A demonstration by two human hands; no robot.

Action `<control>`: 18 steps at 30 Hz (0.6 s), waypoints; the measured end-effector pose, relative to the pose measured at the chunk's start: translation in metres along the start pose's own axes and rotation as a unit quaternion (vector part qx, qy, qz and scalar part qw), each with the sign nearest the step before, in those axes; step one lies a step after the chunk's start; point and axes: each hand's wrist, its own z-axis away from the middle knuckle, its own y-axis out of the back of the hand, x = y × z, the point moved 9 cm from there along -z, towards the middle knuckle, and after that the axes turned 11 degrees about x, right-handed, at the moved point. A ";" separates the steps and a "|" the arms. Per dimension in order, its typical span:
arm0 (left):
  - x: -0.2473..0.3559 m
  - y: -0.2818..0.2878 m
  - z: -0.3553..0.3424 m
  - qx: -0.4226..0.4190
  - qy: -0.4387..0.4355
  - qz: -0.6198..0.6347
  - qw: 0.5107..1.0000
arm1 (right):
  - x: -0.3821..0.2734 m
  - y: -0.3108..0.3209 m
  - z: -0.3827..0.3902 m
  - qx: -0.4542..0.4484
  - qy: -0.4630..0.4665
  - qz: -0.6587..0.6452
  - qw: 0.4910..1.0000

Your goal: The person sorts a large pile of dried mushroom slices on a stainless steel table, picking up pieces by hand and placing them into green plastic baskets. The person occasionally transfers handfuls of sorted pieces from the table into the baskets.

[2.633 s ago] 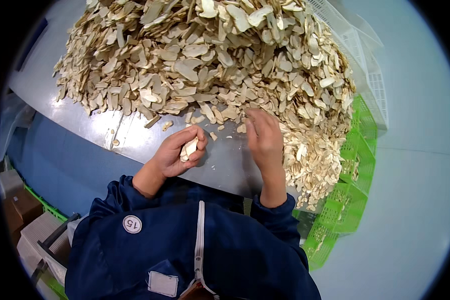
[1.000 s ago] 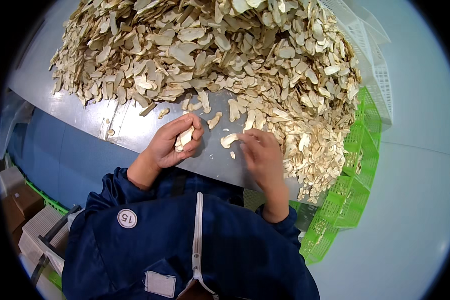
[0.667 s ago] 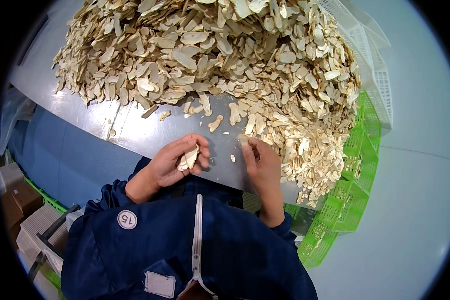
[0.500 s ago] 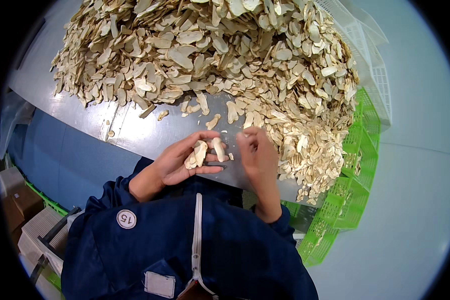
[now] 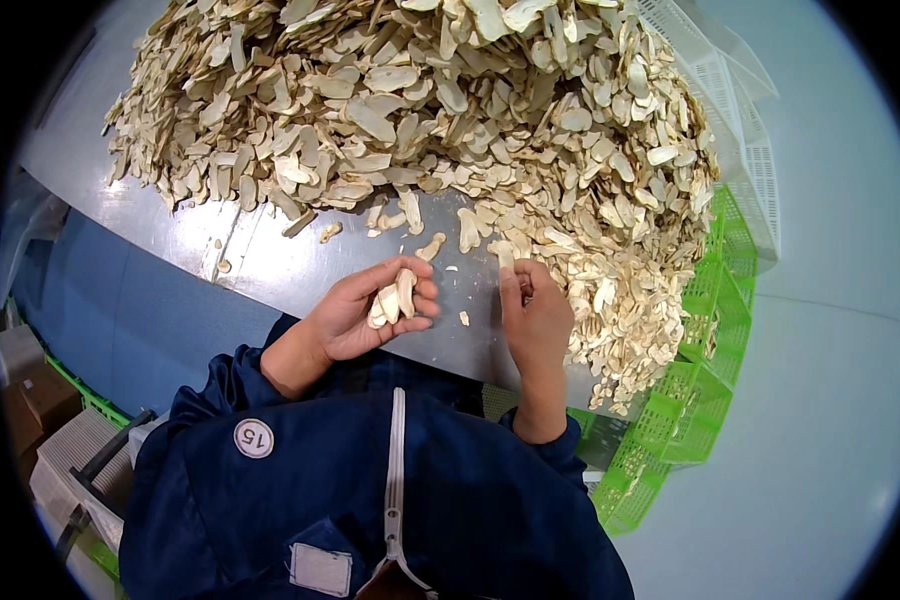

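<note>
My left hand (image 5: 342, 318) is palm up over the near edge of the steel table, its fingers curled round a few pale dried slices (image 5: 388, 303). They are cream with tan rims, perhaps mushroom or root. To its right, my right hand (image 5: 538, 325) reaches to the table, thumb and forefinger closed on another slice (image 5: 505, 254) at the edge of the heap. A small bent slice (image 5: 431, 247) lies just beyond my left fingertips. Between the hands rests a tiny crumb (image 5: 464, 319).
A large heap of dried slices (image 5: 370, 120) covers the far side of the steel table (image 5: 280, 265), with smaller bits (image 5: 620, 345) piled at the right. Green plastic baskets (image 5: 705, 400) line the right edge, below white crates (image 5: 755, 170). Boxes (image 5: 50, 395) stand at lower left.
My left fingers have curled in, gathering the slices together in the palm. My right hand has moved slightly right and pinches a slice by the heap. A crumb now lies on the table.
</note>
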 end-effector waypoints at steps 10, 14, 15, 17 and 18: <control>0.008 -0.005 0.005 0.026 -0.034 -0.033 0.999 | -0.040 -0.013 -0.013 0.098 0.259 0.079 0.958; 0.029 0.001 0.011 0.036 -0.075 -0.028 0.996 | -0.024 -0.018 -0.006 -0.002 0.223 0.023 0.975; 0.034 0.004 0.011 0.024 -0.079 -0.017 0.996 | -0.023 -0.013 -0.011 0.021 0.232 0.040 0.972; 0.039 0.000 0.008 -0.004 -0.079 0.020 0.997 | -0.024 -0.013 -0.017 0.042 0.222 0.027 0.974; 0.038 -0.001 0.007 -0.006 -0.075 0.020 0.997 | -0.026 -0.014 -0.020 0.054 0.216 0.021 0.975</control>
